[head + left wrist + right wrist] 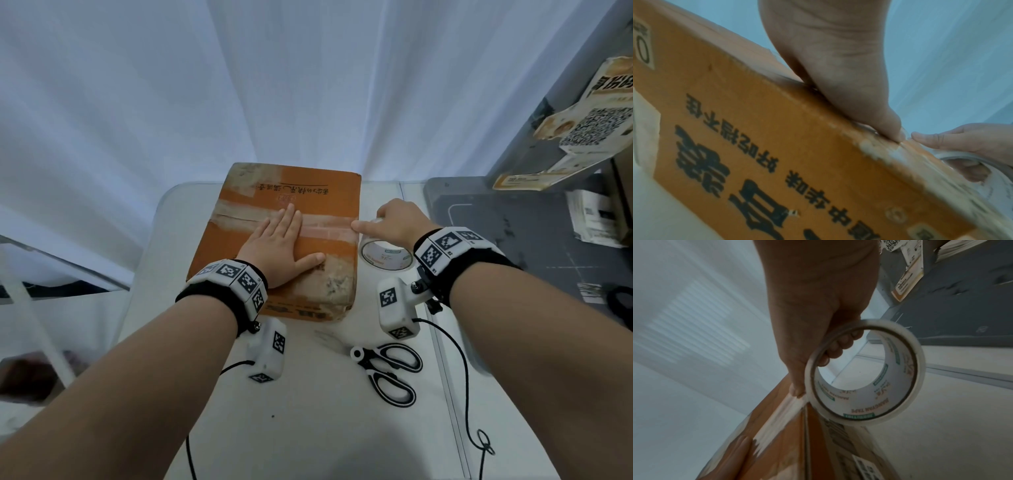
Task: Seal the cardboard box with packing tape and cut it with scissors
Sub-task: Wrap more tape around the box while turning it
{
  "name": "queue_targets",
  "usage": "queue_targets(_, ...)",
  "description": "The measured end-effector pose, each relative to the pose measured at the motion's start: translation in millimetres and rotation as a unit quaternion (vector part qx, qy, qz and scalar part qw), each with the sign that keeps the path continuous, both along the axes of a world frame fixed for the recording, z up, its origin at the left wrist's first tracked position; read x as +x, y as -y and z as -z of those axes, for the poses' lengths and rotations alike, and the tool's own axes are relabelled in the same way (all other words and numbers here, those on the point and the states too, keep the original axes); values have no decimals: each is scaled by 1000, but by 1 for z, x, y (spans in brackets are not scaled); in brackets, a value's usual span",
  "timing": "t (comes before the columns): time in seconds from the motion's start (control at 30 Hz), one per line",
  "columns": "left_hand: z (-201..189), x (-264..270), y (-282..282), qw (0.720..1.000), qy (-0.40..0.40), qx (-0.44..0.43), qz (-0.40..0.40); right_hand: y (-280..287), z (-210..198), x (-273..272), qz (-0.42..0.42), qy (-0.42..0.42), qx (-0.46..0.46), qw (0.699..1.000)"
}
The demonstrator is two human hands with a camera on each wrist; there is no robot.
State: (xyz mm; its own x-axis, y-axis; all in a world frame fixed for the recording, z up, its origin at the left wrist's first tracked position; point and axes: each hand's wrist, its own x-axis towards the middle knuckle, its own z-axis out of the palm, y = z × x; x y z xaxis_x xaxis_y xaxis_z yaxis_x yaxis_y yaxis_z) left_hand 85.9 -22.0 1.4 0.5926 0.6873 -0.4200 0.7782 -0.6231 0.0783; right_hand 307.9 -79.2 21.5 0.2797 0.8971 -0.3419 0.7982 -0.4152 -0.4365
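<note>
An orange cardboard box lies flat on the white table, with a strip of clear tape running across its top. My left hand presses flat on the lid, fingers straight and spread. My right hand holds the roll of clear packing tape at the box's right edge, fingers curled through the core and the thumb pressing the strip onto the lid's corner. Black-and-white scissors lie shut on the table in front of the box, untouched.
A grey cutting mat covers the table's right side, with printed leaflets and a QR-code carton behind it. White curtain hangs behind the table. Cables from the wrist cameras trail over the near table.
</note>
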Motion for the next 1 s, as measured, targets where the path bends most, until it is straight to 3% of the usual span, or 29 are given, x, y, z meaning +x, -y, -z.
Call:
queue_targets(0.27,-4,5,1,1000,4,9,-14,1,15,6,15,-83,-6,996)
queue_targets(0.57,-16,85,37,989,-69,-24,-130,14,32,10,59,-164,86,981)
queue_targets(0.7,-21,83,36,983,-76,-42,-162,35,46,13,133,-274,123,945)
queue_targets(0.83,-19,72,42,991,-62,-2,-117,65,67,-3,240,-429,122,862)
queue_targets(1.0,-19,58,44,995,-57,42,-74,90,89,-33,267,-530,92,799)
